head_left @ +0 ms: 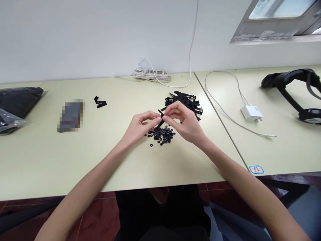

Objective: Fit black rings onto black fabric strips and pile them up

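Between my two hands is a black fabric strip, pinched by both sets of fingertips. My left hand is closed on its left side, thumb and forefinger together. From the right, my right hand grips the same strip near its top. Whether a small ring is also in the fingers cannot be made out. Right below the hands lies a loose heap of small black rings, several scattered at its edge. Behind my right hand is a pile of black strips, partly hidden by the fingers.
A few strips lie apart at left, near a blurred dark object and a black plastic bag. A power strip rests by the wall. On the right are a white charger with cable and a black headset.
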`<state>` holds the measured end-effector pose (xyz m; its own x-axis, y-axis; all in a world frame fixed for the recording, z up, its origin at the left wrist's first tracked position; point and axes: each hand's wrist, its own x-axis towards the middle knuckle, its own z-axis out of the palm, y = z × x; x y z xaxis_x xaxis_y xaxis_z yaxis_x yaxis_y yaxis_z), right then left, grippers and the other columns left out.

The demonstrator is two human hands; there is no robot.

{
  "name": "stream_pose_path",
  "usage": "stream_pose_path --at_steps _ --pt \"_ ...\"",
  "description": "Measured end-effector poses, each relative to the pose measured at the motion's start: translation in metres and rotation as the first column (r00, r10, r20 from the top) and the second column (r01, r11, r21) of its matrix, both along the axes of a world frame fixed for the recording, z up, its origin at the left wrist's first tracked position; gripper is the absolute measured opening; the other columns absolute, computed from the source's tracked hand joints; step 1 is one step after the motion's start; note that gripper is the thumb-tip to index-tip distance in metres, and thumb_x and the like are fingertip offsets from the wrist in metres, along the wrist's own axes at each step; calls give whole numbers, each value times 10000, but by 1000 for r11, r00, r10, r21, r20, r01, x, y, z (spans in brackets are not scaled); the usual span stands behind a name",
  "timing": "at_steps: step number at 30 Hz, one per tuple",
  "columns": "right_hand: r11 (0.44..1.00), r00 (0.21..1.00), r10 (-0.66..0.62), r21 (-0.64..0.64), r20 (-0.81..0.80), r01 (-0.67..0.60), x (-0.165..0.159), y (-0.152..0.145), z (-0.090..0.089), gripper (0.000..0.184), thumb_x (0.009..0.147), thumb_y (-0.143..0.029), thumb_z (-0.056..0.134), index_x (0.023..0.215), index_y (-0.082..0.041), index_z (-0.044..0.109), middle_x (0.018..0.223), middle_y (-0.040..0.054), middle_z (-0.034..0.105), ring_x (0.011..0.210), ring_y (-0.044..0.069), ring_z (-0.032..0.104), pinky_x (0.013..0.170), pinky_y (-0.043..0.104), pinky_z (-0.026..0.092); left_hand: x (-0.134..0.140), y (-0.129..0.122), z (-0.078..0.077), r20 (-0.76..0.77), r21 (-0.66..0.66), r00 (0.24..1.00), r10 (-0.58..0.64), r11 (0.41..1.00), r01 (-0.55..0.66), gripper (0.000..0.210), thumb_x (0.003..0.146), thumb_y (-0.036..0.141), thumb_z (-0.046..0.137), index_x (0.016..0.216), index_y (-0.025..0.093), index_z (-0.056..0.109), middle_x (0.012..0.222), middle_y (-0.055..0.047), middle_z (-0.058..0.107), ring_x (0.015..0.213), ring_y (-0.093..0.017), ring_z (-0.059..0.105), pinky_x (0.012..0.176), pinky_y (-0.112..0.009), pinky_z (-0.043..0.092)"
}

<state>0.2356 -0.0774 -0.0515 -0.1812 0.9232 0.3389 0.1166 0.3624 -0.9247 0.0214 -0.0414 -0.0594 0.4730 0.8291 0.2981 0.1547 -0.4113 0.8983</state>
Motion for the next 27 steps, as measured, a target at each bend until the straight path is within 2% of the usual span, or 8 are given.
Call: stream_pose_path --at_steps 6,12,19,23,27 --pt "997 990 -61 60 127 53 1 -3 0 123 1011 -349 725 1005 -276 627 969 14 715 930 201 725 934 416 629 -1 0 3 42 -49 999 34 998 -32 215 974 453 816 917 246 813 955 -58 798 724 -144 703 573 -253 601" --pt "999 995 -43 30 88 41 1 -1 -4 109 1004 -307 737 977 -269 639 909 2 719 870 194 734 908 420 650 -4 1 4 14 -31 999 41 999 -41 155 937 394 849 904 243 840 916 -63 782 756 -157 706 572 -262 588" --pt "999 999 36 -31 33 -35 2 -2 -1 133 1032 -364 723 1057 -263 641 999 18 725 942 192 739 933 406 638 -4 1 2 45 -105 999 15 994 -10 138 976 379 799 930 249 804 923 -51 797 782 -168 732 625 -295 606" --pt "995 999 39 -87 -38 -42 2 -1 -2 145 1029 -353 735 1075 -260 633 958 7 726 902 182 738 908 393 636 -3 0 3 71 -182 998 4 983 9 135 970 378 800 906 258 800 857 -34 767 720 -153 691 625 -300 586" --pt "992 999 5 -125 -50 -11 2 3 -7 148 1062 -387 688 1099 -256 631 956 16 743 903 186 742 878 392 620 -1 -1 6 99 -322 991 86 945 -50 170 944 417 827 918 254 786 818 -24 717 735 -151 662 649 -286 575"
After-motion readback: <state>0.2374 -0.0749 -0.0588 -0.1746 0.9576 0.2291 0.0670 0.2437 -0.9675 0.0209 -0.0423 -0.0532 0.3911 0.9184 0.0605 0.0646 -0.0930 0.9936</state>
